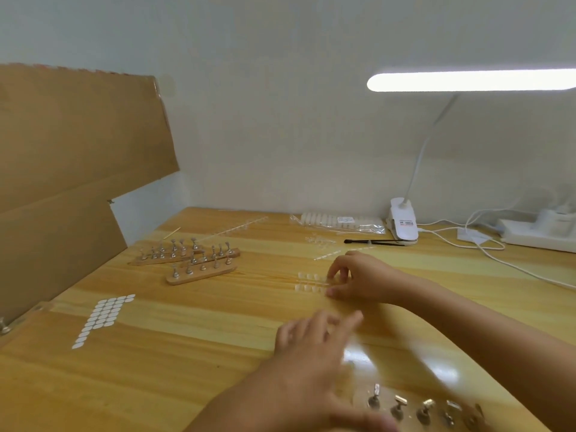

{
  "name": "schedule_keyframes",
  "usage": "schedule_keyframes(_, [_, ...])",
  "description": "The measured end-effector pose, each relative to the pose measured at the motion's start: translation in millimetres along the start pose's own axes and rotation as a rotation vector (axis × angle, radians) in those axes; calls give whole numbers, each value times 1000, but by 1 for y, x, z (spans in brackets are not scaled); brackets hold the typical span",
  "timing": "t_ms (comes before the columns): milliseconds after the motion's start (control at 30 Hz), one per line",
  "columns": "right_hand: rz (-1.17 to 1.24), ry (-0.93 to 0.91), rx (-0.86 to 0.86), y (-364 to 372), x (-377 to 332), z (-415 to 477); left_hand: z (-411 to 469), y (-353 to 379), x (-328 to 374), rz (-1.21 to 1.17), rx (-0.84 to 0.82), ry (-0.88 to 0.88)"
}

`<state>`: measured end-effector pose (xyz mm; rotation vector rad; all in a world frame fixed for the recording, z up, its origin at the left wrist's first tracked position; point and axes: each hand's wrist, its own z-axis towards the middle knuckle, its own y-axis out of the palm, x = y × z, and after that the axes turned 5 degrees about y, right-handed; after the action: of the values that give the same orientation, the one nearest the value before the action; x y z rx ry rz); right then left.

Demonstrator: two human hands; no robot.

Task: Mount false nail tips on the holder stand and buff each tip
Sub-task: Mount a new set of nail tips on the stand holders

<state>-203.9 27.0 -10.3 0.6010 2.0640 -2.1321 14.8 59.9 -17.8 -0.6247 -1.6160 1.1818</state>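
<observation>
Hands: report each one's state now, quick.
Left hand: open, fingers straight, holding nothing.
Right hand: pinching the nail tip strip.

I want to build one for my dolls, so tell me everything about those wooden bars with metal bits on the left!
The wooden holder stands are three flat, light-brown bars lying close together on the table, toward its back left. Each carries a row of small silvery pegs standing upright. The nearest bar lies just in front; the two behind look touching or overlapping. Nobody is touching them.
</observation>
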Motion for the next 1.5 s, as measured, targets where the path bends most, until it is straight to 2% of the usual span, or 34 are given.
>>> schedule_keyframes(67, [-26, -15, 19, -6, 1, -6, 0, -15, 0, -187, 198, -78])
schedule_keyframes(167, [20, -34, 78, -18, 8, -29, 12, -41, 2, -594, 553, -176])
schedule_keyframes(233, [172, -27, 175, -27, 11, -54, 24, -53, 11, -817, 662, -201])
schedule_keyframes(300, [326, -44, 303, -36, 14, -84, 35, -52, 21, -923, 645, -198])
schedule_keyframes(400, [384, -98, 477, -50, 20, -133, 47, -41, 40, -1117, 444, -128])
schedule_keyframes(500, [448, -88, 528, -56, 25, -173, 51, -26, 52, -1271, 254, 26])
schedule_keyframes(600, [497, -93, 540, -47, 28, -190, 51, -12, 57, -1235, 275, 98])
schedule_keyframes(767, [931, -26, 547, -31, 22, -186, 49, -3, 50, -993, 481, 157])
schedule_keyframes(1000, [943, -16, 511, -25, 20, -191, 40, 0, 47, -832, 473, 286])
schedule_keyframes(1067, [975, -11, 503, -26, 22, -193, 38, 2, 50, -773, 517, 332])
schedule_keyframes(1133, [1035, 24, 442, -27, 25, -194, 37, 4, 53, -600, 609, 426])
schedule_keyframes(1267, [1110, 106, 206, -26, 31, -193, 36, 4, 48, 87, 780, 744])
schedule_keyframes(1333, [1106, 128, 183, -23, 32, -194, 37, 5, 46, 223, 812, 800])
schedule_keyframes(1400, [1140, 87, 237, -22, 31, -195, 35, 7, 49, 75, 805, 747])
schedule_keyframes(1500, [1090, -65, 426, -22, 26, -197, 33, 7, 55, -546, 617, 435])
